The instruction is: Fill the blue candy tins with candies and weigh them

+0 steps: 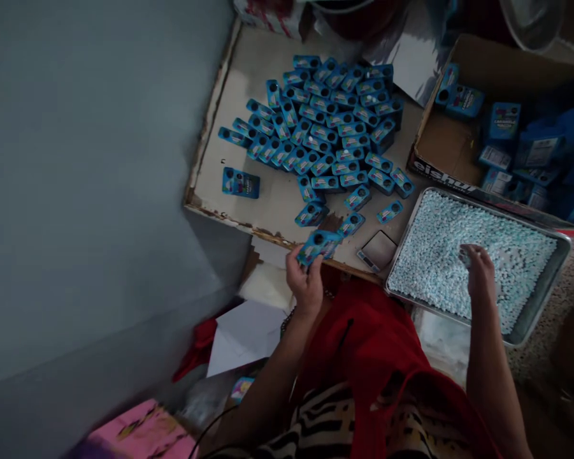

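Observation:
My left hand (306, 277) is closed round a small blue candy box (318, 246) at the table's front edge, its round dark opening facing up. Over a metal tray (567, 255) of small white and pale blue candies (434, 255), my right hand (480, 271) has its fingers curled together around something clear and small, which I cannot make out. Many more blue boxes (325, 134) stand packed in rows on the table, most with round openings upward. One blue box (241, 183) lies apart at the left.
A cardboard carton (446, 137) with more blue boxes stands at the back right, touching the tray's far side. A small square scale-like device (378, 250) lies left of the tray. A grey wall (100, 191) borders the table's left side.

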Available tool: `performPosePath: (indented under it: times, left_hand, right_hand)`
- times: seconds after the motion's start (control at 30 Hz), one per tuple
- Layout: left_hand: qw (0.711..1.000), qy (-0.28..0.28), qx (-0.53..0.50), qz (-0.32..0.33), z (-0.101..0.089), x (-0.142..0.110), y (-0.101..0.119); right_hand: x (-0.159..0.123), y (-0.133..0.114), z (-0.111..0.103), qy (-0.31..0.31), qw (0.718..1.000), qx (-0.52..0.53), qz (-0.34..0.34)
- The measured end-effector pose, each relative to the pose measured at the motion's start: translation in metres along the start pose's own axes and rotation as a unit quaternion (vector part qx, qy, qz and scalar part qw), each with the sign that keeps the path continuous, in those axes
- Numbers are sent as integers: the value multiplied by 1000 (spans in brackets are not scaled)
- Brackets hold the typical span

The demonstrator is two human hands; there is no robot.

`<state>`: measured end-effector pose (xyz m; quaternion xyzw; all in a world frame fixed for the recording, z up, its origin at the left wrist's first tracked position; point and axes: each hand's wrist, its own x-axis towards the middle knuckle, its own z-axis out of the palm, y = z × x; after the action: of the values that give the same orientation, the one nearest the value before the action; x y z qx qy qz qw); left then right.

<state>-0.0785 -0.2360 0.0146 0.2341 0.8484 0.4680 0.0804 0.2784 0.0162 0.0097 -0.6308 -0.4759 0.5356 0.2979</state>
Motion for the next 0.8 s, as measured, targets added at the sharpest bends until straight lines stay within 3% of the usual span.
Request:
performPosePath:
  times: [0.1, 0.2, 0.33, 0.43, 0.53, 0.63, 0.7, 0.73, 0.8]
  left_hand:
    - [1000, 20, 0, -6, -2, 21, -23]
    - [1000, -4, -6, -1, 23, 44, -38]
    - [999, -22, -31, -30, 70, 64, -52]
    - [998, -32, -25, -42, 83, 65, -59]
    - [999, -36, 36, 17, 72, 48, -56]
    - [987, -74, 106, 91, 63, 27, -44]
    - [977, -122, 140, 103, 68, 23, -37]
    - [973, -143, 153, 97, 72, 25, -34]
    - [968, -163, 172, 79, 78, 33, -27]
  right_hand:
    - [-8, -7, -16, -60, 977, -199, -41]
    - [-6, -37, -25, -105, 949, -290, -62]
    - [15, -93, -31, -79, 935, -326, -117]
    - [33, -115, -30, -38, 896, -403, -180]
    - [39, -101, -22, -10, 880, -436, -191]
    - [33, -55, -3, 21, 872, -471, -128]
    - [26, -22, 14, 36, 864, -494, -84]
    - [23, -9, 23, 39, 867, -492, -66]
    - [19, 10, 38, 30, 899, -437, -28]
